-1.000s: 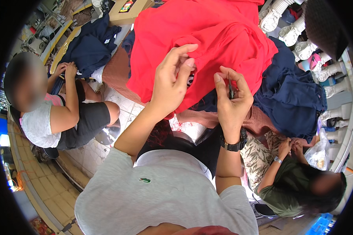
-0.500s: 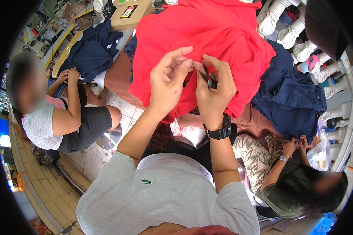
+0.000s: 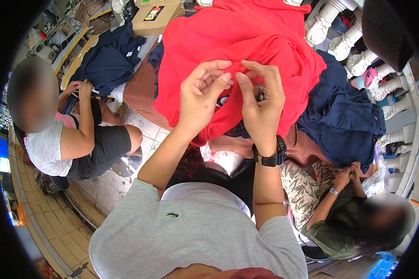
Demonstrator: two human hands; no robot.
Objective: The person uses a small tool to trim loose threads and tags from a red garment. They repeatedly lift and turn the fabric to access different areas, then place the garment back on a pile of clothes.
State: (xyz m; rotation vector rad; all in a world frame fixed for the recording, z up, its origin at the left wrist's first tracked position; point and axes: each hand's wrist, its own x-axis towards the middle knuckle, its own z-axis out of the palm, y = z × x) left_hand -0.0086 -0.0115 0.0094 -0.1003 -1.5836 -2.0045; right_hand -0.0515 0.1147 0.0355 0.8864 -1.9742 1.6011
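Red garment (image 3: pixel 246 42), draped over desk (image 3: pixel 139 93), pinched taut between left hand (image 3: pixel 201 95) and right hand (image 3: pixel 260 104), fingertips meeting for close work; navy garments (image 3: pixel 344 116) alongside.

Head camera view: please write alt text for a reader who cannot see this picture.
Seen from above, a person's left hand and right hand pinch a red garment together, the right hand also holding a small dark tool. Navy garments lie beside it, and two other people sit at either side.
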